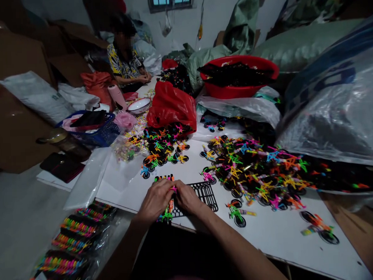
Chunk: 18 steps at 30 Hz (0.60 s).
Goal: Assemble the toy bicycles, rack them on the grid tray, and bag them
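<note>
My left hand [156, 199] and my right hand [186, 197] meet at the near edge of a white board [278, 230]. Their fingers are curled together around small coloured toy bicycles [169, 207] lying on a black plastic grid rack [203, 194]. A pink piece shows between the fingertips. A big heap of coloured toy bicycles [255, 172] with black wheels lies to the right of my hands. A smaller heap [162, 147] lies behind them.
Clear bags of packed bicycles [73, 238] lie at the lower left. A red plastic bag [171, 106], a red basin [237, 75], a blue basket [96, 131] and large sacks stand further back. Another person [125, 56] sits at the far end, hands together.
</note>
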Each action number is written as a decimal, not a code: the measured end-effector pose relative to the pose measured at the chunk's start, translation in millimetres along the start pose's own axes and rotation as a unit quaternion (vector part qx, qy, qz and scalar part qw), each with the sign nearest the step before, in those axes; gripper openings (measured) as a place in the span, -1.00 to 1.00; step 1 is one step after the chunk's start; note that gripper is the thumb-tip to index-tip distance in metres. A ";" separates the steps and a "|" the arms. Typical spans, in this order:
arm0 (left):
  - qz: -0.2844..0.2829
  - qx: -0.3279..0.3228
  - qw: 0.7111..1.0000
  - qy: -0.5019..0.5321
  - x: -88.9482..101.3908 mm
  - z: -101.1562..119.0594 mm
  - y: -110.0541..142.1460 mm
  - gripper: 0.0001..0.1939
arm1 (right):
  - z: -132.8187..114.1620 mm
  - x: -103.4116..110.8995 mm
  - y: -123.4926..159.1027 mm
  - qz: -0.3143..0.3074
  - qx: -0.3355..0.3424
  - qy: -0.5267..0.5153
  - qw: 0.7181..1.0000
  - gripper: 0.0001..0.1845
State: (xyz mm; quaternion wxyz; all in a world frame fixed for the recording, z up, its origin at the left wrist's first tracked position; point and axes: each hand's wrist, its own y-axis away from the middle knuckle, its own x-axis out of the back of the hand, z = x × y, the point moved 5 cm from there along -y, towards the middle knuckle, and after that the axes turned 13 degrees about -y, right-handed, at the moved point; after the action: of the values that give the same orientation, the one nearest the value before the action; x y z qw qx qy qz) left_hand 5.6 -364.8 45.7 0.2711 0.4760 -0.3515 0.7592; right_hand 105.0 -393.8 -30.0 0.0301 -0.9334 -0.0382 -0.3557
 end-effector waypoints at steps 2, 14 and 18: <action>-0.009 -0.008 1.000 0.010 0.2 -3.4 -1.4 -0.78 | -1.7 -0.5 0.4 0.009 -0.013 0.002 1.000 -0.71; 0.037 -0.073 0.995 -0.056 -3.6 0.1 4.9 -0.75 | -1.6 -1.3 7.9 0.063 0.042 -0.080 0.994 -0.88; 0.058 -0.081 0.992 -0.081 -2.6 -5.9 13.6 -0.72 | -4.2 -6.7 13.1 0.073 0.017 -0.086 0.993 -0.87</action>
State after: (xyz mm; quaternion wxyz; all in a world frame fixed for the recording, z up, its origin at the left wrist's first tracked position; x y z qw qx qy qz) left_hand -6.7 -368.7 37.8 0.2343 0.4916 -0.4596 0.7016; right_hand 98.5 -407.5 -31.8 0.0687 -0.9602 0.0217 -0.2699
